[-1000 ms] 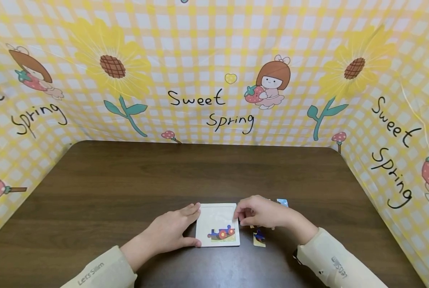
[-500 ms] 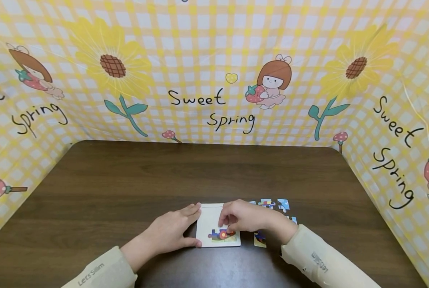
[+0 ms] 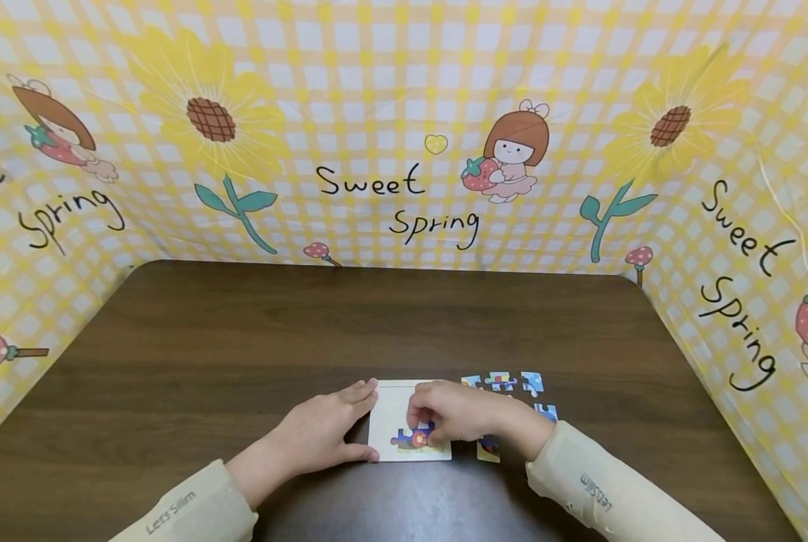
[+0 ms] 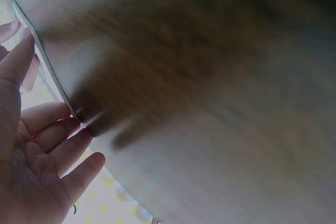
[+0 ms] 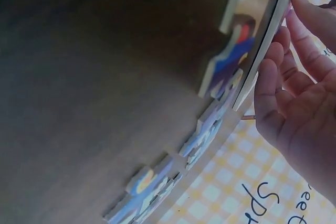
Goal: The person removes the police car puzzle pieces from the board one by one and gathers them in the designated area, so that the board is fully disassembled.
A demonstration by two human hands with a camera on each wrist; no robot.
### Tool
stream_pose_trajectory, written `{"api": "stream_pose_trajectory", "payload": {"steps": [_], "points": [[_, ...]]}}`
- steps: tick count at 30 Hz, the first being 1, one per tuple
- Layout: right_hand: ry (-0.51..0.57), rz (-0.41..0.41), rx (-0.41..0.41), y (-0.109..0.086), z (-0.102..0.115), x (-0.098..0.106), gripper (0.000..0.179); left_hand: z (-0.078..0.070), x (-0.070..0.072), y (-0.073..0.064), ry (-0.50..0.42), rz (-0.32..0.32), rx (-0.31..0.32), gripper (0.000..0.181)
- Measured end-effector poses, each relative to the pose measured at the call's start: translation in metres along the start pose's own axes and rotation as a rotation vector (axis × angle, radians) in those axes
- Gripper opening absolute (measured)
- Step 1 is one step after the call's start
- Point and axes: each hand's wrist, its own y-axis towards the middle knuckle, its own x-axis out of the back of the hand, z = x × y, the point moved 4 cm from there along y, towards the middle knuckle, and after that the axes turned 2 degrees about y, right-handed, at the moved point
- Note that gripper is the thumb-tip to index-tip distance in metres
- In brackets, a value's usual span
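Observation:
A small white puzzle tray [image 3: 386, 403] lies near the table's front edge, with joined colourful puzzle pieces [image 3: 409, 444] in its lower right part. My left hand [image 3: 318, 429] rests along the tray's left side, its fingers fairly straight and the thumb at the near corner. In the left wrist view those fingertips touch the tray's edge [image 4: 52, 72]. Over the joined pieces, my right hand [image 3: 461, 410] has curled fingers and pinches what seems a puzzle piece [image 3: 427, 427], mostly covered by the fingers. The right wrist view shows its thumb and fingers at the tray [image 5: 266, 45].
Several loose puzzle pieces [image 3: 501, 379] lie right of the tray, some partly under my right forearm. One piece [image 3: 488, 450] is close to the tray's near right corner. The brown table [image 3: 275, 324] reaches back to a yellow checked cloth [image 3: 376, 90].
My right hand has moved left from the tray's right edge to over the joined pieces, then slightly lower. More loose pieces now show behind it. The left hand stays at the tray.

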Motion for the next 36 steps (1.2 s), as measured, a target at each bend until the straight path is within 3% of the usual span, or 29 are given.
{"api": "stream_pose_trajectory", "payload": {"steps": [5,12,23,36], "points": [[-0.016,-0.015,0.019,-0.0004,0.002,0.0,0.02,0.0001,0.0004,0.0004,0.0,0.008,0.007,0.081],[0.05,-0.024,0.018,-0.0024,0.0017,0.002,0.019,0.0009,-0.0009,0.0016,0.006,0.011,0.009,0.082],[0.317,-0.03,0.05,-0.0022,0.0022,0.005,0.006,0.0008,-0.0016,0.0015,0.016,0.006,0.013,0.082],[0.358,-0.011,0.064,0.0007,0.0037,0.0004,0.009,-0.0009,-0.0008,0.0003,0.014,-0.004,0.009,0.081]]}}
